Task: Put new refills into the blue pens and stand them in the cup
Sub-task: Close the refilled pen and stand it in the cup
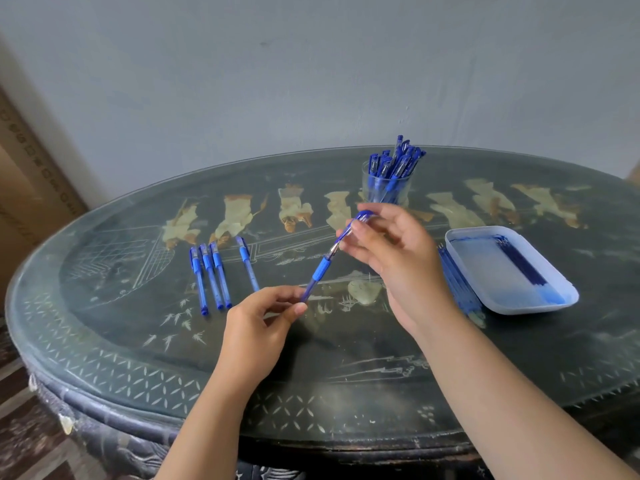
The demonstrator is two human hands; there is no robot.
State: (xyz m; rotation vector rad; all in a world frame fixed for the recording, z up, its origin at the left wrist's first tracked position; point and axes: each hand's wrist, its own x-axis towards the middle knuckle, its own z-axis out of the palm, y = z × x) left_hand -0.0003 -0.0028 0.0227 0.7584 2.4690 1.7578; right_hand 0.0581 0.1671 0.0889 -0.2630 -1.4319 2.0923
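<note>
Head view: a left hand (266, 313) pinches the rear end of a blue pen (318, 271) while the right hand (391, 244), just beyond, curls around its cap (360, 218) at the metal tip. Capping cleanly probably means holding barrel and cap in one line (a skewed push could jam). Translucent blue with a darker rubber grip, the pen hangs short of the cup (403, 194) behind the right hand.

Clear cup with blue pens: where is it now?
In the head view the clear cup stands right of centre near the far edge of the dark oval table, just beyond the right hand, left of the white rectangular tray.
</note>
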